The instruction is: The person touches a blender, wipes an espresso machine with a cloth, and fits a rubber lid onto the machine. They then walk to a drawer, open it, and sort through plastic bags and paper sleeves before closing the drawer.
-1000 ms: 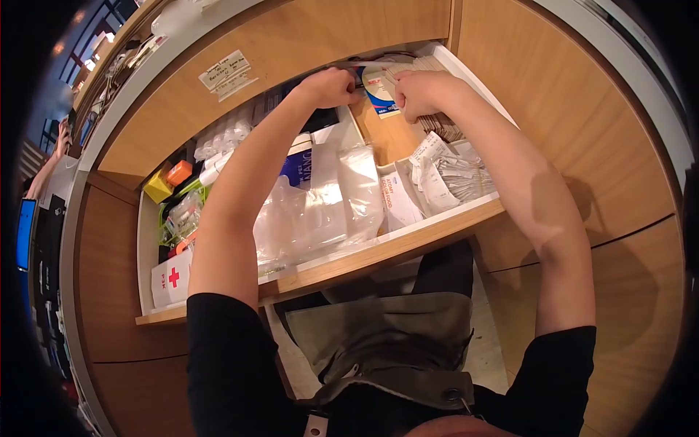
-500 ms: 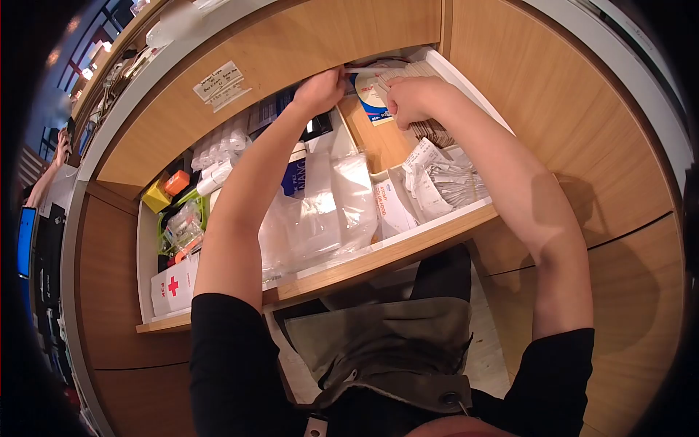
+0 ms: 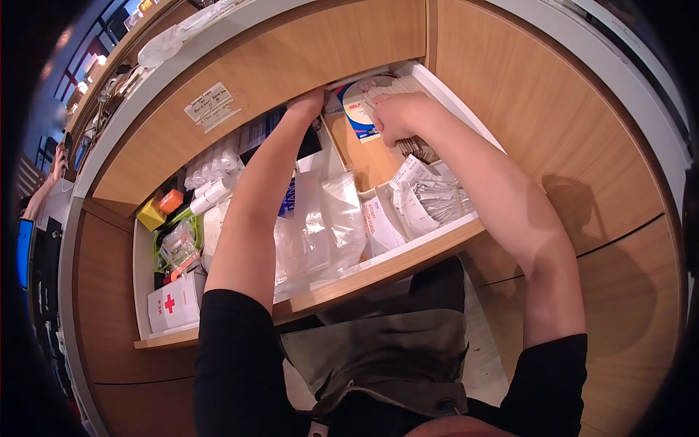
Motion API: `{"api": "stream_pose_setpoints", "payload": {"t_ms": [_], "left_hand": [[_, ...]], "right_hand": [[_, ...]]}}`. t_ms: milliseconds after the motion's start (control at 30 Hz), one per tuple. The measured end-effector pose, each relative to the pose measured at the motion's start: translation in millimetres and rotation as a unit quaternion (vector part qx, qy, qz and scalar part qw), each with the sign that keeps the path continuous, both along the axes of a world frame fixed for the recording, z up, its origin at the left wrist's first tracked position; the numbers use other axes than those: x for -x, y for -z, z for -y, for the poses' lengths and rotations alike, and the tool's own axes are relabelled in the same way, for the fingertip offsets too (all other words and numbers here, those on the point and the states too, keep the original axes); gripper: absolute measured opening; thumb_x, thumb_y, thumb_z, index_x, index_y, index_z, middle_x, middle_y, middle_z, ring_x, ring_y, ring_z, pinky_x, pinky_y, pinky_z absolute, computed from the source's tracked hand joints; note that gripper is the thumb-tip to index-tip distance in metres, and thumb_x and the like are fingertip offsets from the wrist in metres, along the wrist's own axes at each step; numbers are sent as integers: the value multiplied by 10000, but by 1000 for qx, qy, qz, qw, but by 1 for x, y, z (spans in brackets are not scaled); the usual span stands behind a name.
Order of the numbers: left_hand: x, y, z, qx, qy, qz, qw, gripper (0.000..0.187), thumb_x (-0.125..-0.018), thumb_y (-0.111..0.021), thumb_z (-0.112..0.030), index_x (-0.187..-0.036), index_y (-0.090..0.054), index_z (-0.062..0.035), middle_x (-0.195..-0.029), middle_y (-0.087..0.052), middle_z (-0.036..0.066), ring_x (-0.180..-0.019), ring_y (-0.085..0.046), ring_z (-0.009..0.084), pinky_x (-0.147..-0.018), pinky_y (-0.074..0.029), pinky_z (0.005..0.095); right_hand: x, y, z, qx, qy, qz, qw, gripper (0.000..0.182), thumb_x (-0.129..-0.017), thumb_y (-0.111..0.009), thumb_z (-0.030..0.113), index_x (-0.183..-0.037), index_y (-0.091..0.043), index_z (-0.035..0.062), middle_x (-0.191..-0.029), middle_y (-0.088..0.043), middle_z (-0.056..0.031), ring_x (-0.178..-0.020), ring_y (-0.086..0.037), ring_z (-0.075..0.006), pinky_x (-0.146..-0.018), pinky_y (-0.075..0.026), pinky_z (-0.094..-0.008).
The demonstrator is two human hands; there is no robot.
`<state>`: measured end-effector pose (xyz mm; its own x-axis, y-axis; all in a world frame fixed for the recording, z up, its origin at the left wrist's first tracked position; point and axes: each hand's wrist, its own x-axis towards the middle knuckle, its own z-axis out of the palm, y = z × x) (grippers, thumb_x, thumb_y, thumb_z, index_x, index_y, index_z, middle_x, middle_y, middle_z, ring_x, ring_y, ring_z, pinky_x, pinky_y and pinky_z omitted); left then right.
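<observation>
My left hand reaches to the back of the open drawer, its fingers hidden under the cabinet's front panel. On the right, my right hand is closed, fingers curled down at a tightly packed row of thin brown paper pieces. Whatever its fingertips hold is hidden. Beside it lies a blue, white and yellow printed packet, on the bare wooden bottom of that compartment. Nearer the front are crumpled receipts and a white packet with orange lettering.
Clear plastic bags fill the drawer's middle. White paper rolls, a yellow box, a green basket and a white box with a red cross lie left. Another person's arm shows at far left.
My left hand has gone deeper under the panel, so its fingers no longer show. My right hand stays curled at the paper row. The whole view has shifted slightly.
</observation>
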<state>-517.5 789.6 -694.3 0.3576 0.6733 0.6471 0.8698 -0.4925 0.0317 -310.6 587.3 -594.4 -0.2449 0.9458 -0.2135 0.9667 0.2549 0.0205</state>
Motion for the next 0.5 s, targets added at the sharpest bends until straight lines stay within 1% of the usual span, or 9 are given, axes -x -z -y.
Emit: {"api": "stream_pose_setpoints", "payload": {"t_ms": [67, 167, 200, 267, 300, 333, 367, 467, 500], "left_hand": [[-7, 0, -10, 62, 27, 68, 995, 391, -1047, -508, -253, -1413, -575, -130, -1418, -591, 196, -1290, -562, 367, -1135, -416, 439], [-14, 6, -1, 78, 30, -82, 993, 428, -1055, -489, -294, -1431, -560, -101, -1387, -609, 213, -1283, -566, 366, -1139, -408, 436], [-13, 11, 7, 104, 53, -104, 988, 437, -1016, -534, -273, -1370, -610, -27, -1322, -643, 241, -1214, -622, 348, -1079, -463, 443], [-13, -10, 40, 183, 73, -231, 953, 321, -904, -619, -258, -1026, -723, 20, -1152, -690, 275, -925, -715, 398, -807, -580, 501], [-5, -6, 47, 201, 66, -189, 959, 320, -899, -622, -289, -976, -703, 11, -1111, -689, 286, -895, -713, 428, -771, -583, 511], [2, -13, 66, 190, 82, -172, 963, 502, -929, -588, -320, -1227, -596, 84, -1110, -697, 313, -1072, -694, 443, -970, -546, 515], [0, -48, 118, 205, 58, -105, 971, 582, -962, -563, -372, -1298, -516, 102, -1250, -625, 357, -1180, -640, 464, -1063, -477, 537], [24, -53, 153, 155, 188, -142, 959, 605, -1010, -563, -338, -1464, -446, 45, -1437, -528, 305, -1389, -474, 444, -1161, -378, 522], [28, -60, 171, 174, 202, -169, 949, 601, -1013, -566, -335, -1466, -451, 42, -1460, -514, 295, -1410, -454, 434, -1176, -367, 510]], "right_hand": [[1, -1, 2, -10, 6, -1, 1000, 426, -724, -841, 213, -1108, -776, 40, -1124, -772, -103, -1019, -751, -285, -841, -591, -441], [-2, 15, -17, 41, 38, 34, 998, 392, -699, -805, 248, -1072, -768, 134, -1540, -496, -29, -1247, -637, -237, -948, -543, -446], [-4, 24, -25, 51, 36, 37, 997, 377, -694, -795, 254, -1055, -768, 147, -1620, -446, -20, -1288, -618, -233, -971, -534, -446], [0, 9, -16, 64, 25, 24, 997, 323, -682, -781, 238, -980, -777, 112, -1610, -458, -70, -1281, -623, -259, -983, -533, -439], [0, 12, -17, 34, 15, 22, 999, 367, -676, -783, 236, -1026, -767, 124, -1624, -433, -92, -1325, -590, -260, -1011, -522, -424], [1, 7, -12, 28, 4, 12, 1000, 396, -673, -795, 248, -1052, -760, 137, -1631, -422, -94, -1345, -574, -262, -1029, -512, -415], [0, 0, -6, 22, 1, 3, 1000, 427, -670, -807, 261, -1079, -752, 150, -1637, -412, -96, -1365, -557, -265, -1048, -502, -406], [-1, 1, 1, -20, -27, -19, 999, 348, -714, -840, 256, -1032, -759, 141, -1256, -649, -29, -1157, -666, -286, -941, -555, -463], [2, -4, 3, -6, -20, -9, 1000, 393, -709, -833, 293, -1068, -754, 154, -1386, -563, -59, -1234, -622, -288, -994, -526, -449]]}}
